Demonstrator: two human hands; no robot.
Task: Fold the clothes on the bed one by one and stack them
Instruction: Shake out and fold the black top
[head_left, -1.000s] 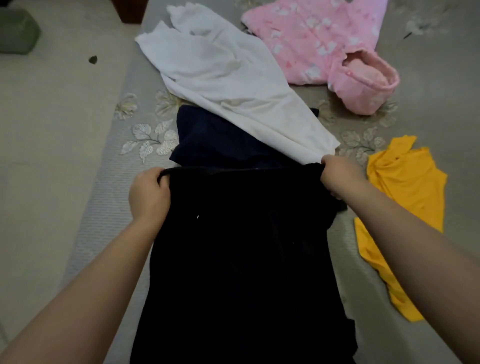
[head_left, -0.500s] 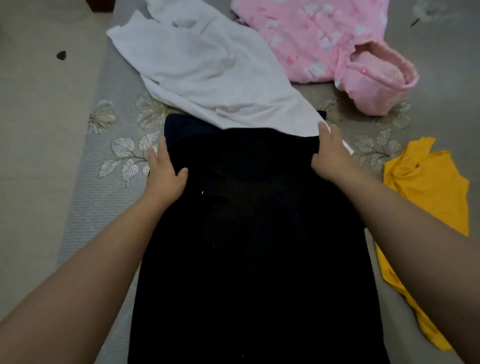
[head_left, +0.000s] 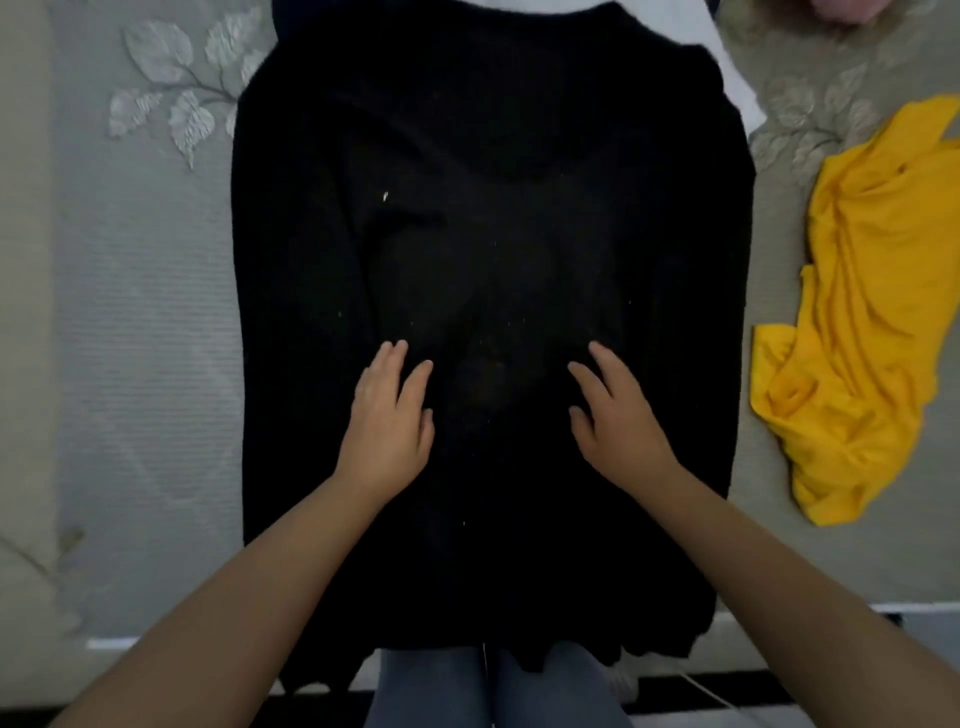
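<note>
A black garment (head_left: 493, 182) lies spread flat on the bed (head_left: 145, 322), its near hem hanging over the bed's front edge. My left hand (head_left: 389, 421) rests palm down on its middle, fingers apart. My right hand (head_left: 618, 415) lies flat beside it on the same cloth, fingers spread. Neither hand grips any fabric. A crumpled yellow garment (head_left: 862, 312) sits on the bed to the right. A strip of white garment (head_left: 732, 78) shows past the black one's far right corner. A dark navy piece (head_left: 280, 21) peeks out at the top left.
The grey bedspread has leaf embroidery at the upper left (head_left: 176, 98) and upper right (head_left: 815, 119). A pink garment's edge (head_left: 841, 8) shows at the top right. My legs in blue jeans (head_left: 488, 691) stand against the bed's front edge. Floor lies left of the bed.
Both hands let go of the black garment's far edge and drew back to its middle, now lying flat on it. The view has tilted down and closer.
</note>
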